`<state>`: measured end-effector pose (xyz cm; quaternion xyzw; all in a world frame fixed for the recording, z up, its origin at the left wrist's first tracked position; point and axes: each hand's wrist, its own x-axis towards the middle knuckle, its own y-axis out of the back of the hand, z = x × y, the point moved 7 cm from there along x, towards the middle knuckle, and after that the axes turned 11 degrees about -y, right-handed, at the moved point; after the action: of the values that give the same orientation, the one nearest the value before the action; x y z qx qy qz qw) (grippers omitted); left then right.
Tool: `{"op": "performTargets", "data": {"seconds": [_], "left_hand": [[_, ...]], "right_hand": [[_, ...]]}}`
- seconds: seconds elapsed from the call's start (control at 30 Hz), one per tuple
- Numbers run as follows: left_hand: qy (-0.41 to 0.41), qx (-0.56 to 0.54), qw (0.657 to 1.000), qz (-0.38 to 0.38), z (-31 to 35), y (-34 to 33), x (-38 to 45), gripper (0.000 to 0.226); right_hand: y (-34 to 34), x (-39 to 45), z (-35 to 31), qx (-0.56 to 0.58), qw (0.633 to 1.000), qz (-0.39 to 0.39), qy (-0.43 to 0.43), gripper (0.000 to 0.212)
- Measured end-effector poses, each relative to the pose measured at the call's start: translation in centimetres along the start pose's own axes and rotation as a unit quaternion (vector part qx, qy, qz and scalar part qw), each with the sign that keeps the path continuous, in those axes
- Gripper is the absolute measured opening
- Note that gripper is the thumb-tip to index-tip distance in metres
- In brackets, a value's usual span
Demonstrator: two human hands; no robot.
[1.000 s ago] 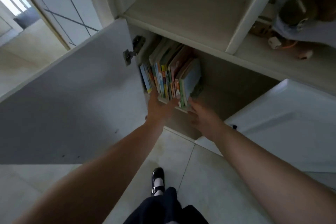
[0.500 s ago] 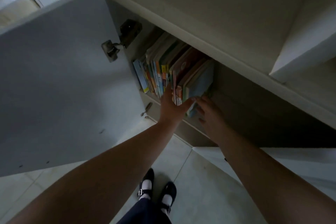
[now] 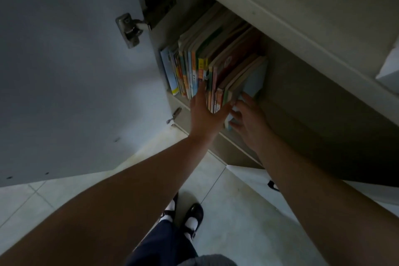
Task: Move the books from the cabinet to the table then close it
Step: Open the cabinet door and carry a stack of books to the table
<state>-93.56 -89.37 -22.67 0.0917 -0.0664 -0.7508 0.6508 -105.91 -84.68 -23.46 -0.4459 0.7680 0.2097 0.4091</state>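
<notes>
A row of thin colourful books (image 3: 218,58) stands upright and leans left in the cabinet's (image 3: 302,97) lower compartment, packed against its left wall. My left hand (image 3: 205,114) has its fingers wedged between spines mid-row, with the thumb on the far side of several spines, so it clasps the right-hand bunch. My right hand (image 3: 250,121) is on the outermost light blue book (image 3: 254,80), and its fingers curl round that book's lower edge. No table is in view.
The left cabinet door (image 3: 75,71) stands wide open beside my left arm, on a metal hinge (image 3: 136,26). The top edge of the open right door (image 3: 248,174) shows under my right forearm. A shelf edge (image 3: 269,13) overhangs the books. My feet (image 3: 192,218) are on pale floor tiles.
The view has dropped closer to the lower compartment. Both hands have gone from the shelf's front edge onto the books: left fingers between spines, right hand onto the blue end book.
</notes>
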Motion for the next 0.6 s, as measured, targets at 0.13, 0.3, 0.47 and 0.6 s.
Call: {"op": "performTargets", "data": {"seconds": [0.13,0.3,0.47,0.6], "left_hand": [[-0.026,0.008,0.999,-0.019,0.3,0.1,-0.2,0.092],[-0.059,0.051,0.996,-0.033,0.9,-0.2,-0.2,0.096],[-0.079,0.076,0.994,-0.007,1.6,0.4,0.1,0.080],[-0.117,0.106,0.987,-0.015,1.6,-0.2,-0.4,0.070]], "right_hand": [[-0.1,0.3,0.0,-0.003,1.000,-0.002,0.006,0.051],[0.1,0.3,0.3,0.003,1.000,-0.015,0.005,0.041],[0.1,0.1,0.3,0.005,1.000,-0.021,0.004,0.048],[1.0,0.3,0.4,0.031,1.000,-0.004,0.001,0.049]]}}
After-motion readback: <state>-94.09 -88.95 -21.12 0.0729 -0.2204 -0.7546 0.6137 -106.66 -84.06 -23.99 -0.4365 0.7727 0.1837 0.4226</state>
